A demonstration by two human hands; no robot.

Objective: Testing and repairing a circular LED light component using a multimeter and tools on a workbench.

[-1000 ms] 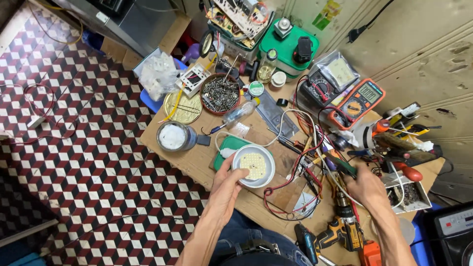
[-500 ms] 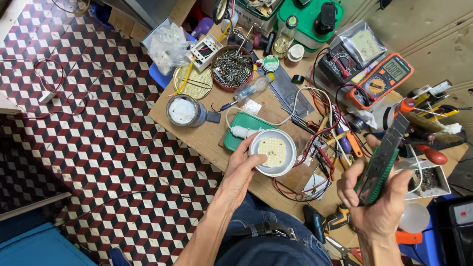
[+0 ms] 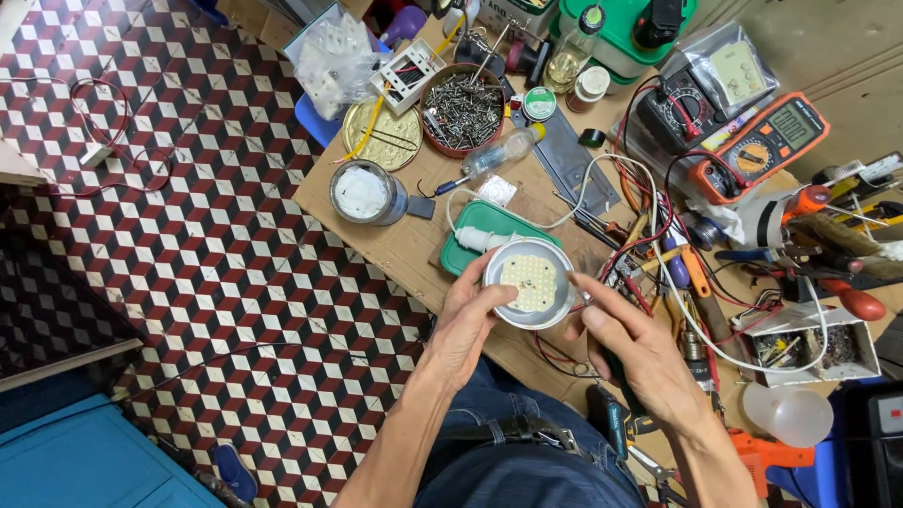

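LED lamp base, round, silver-rimmed, white board of small yellow LED chips facing up. Held just above the front edge of the desk, over my lap.

My left hand cups it from the left, fingers curled under and around the rim, grasping it. My right hand meets the right rim with thumb and fingertips; whether it also pinches a small tool there, I cannot tell.

Just behind the base: a green tray and a white plug on a white cable running back across the desk. Right of it, a tangle of red and black wires, screwdrivers, two multimeters. Further back, a bowl of screws, a clear bottle, a lidded jar.

Risk as I judge it: the base hangs over the desk edge, so a slipped grip would drop it to the tiled floor. Loose wires beside my right hand could snag the rim. A fingertip pressing the bare chips could damage them.
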